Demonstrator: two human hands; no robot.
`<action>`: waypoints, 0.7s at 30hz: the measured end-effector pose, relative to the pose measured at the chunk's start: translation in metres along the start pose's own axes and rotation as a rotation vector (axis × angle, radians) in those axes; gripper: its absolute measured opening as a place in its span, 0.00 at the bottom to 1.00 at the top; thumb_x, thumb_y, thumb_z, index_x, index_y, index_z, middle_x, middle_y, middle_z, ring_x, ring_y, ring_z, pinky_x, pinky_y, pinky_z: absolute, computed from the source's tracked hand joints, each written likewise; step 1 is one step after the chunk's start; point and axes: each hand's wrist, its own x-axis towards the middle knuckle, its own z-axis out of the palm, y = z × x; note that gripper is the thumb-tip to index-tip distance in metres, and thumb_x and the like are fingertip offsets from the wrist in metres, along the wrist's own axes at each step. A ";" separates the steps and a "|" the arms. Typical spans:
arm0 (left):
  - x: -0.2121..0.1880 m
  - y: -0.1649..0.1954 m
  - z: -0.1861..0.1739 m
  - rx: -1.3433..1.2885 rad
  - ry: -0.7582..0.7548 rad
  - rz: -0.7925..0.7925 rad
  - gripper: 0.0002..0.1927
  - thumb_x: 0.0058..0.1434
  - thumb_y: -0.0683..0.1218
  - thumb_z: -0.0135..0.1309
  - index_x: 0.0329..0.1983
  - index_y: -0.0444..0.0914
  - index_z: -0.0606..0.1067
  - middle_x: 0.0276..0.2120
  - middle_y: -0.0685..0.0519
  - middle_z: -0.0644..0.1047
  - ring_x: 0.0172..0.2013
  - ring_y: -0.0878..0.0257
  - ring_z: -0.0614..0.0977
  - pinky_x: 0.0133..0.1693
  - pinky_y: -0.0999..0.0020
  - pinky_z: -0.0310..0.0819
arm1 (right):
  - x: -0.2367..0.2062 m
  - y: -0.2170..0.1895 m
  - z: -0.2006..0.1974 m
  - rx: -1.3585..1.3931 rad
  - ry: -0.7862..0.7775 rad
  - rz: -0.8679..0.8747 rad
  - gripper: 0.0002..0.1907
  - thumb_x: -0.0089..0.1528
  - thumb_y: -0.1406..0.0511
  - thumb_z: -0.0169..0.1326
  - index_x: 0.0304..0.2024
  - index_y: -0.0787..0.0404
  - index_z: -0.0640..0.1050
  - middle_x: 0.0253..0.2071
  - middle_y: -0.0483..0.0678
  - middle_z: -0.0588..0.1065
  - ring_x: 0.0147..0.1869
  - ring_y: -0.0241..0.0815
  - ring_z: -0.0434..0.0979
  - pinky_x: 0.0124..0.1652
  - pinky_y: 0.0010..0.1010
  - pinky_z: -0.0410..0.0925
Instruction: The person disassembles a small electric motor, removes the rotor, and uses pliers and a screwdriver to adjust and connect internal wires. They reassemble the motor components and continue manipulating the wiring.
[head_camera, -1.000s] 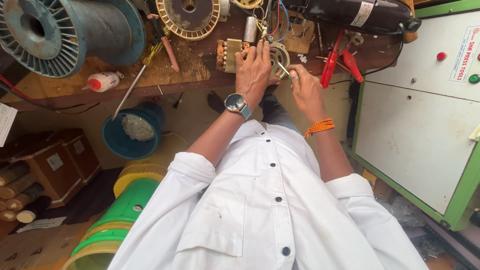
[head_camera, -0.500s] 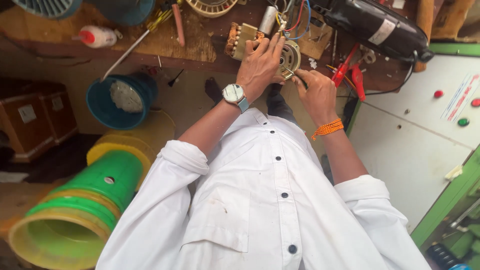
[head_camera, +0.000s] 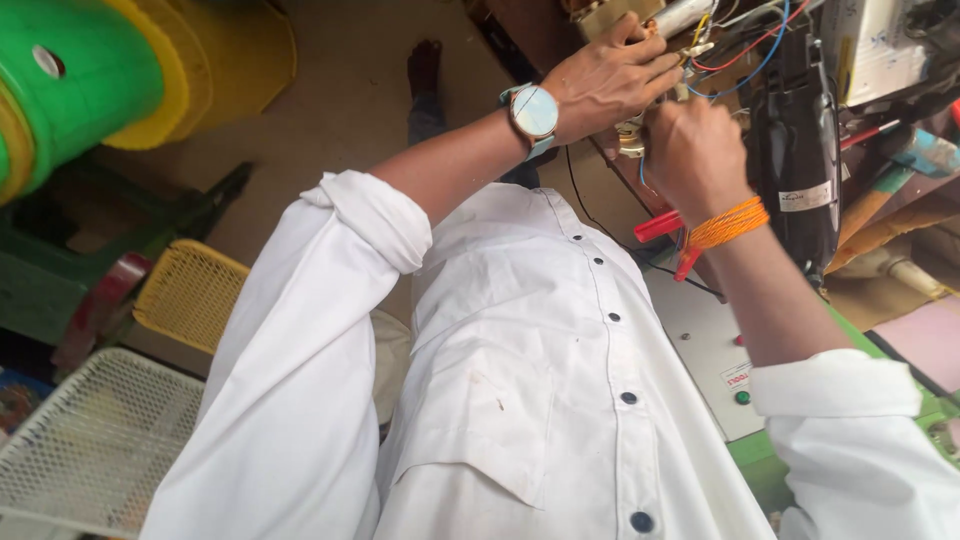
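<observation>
Both hands on the coil.
My left hand (head_camera: 610, 75) grips the coil (head_camera: 632, 135); right hand (head_camera: 693, 150) is fisted around its wires (head_camera: 740, 45).

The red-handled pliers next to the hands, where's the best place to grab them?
Probably by the red handles, the only part of the pliers showing. They poke out from under the right hand, just below the orange wrist threads. Come from the open side by the white shirt; the black motor body blocks the other. Their head is hidden.

Single head-worn view — steeply down, tilted, close over white shirt (head_camera: 520, 400) and raised forearms.
</observation>
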 end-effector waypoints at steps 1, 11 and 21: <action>-0.002 0.001 0.002 -0.047 -0.028 0.000 0.42 0.42 0.56 0.63 0.61 0.32 0.74 0.56 0.51 0.77 0.60 0.58 0.72 0.63 0.57 0.55 | 0.013 0.011 0.001 -0.021 0.010 -0.066 0.10 0.61 0.60 0.64 0.35 0.61 0.83 0.34 0.60 0.77 0.34 0.59 0.80 0.35 0.45 0.75; 0.019 0.008 0.012 0.238 -0.204 -0.070 0.08 0.60 0.48 0.55 0.32 0.43 0.84 0.33 0.55 0.83 0.60 0.56 0.72 0.68 0.49 0.53 | 0.081 0.072 0.014 0.049 -0.363 -0.299 0.20 0.59 0.53 0.69 0.41 0.62 0.86 0.32 0.58 0.81 0.37 0.58 0.83 0.42 0.44 0.76; -0.051 0.051 -0.037 -0.486 0.168 -0.793 0.19 0.61 0.48 0.65 0.54 0.40 0.75 0.46 0.51 0.79 0.51 0.54 0.76 0.54 0.56 0.71 | -0.009 0.031 -0.006 0.512 0.024 -0.058 0.11 0.67 0.64 0.59 0.46 0.65 0.83 0.35 0.62 0.79 0.40 0.60 0.82 0.40 0.43 0.73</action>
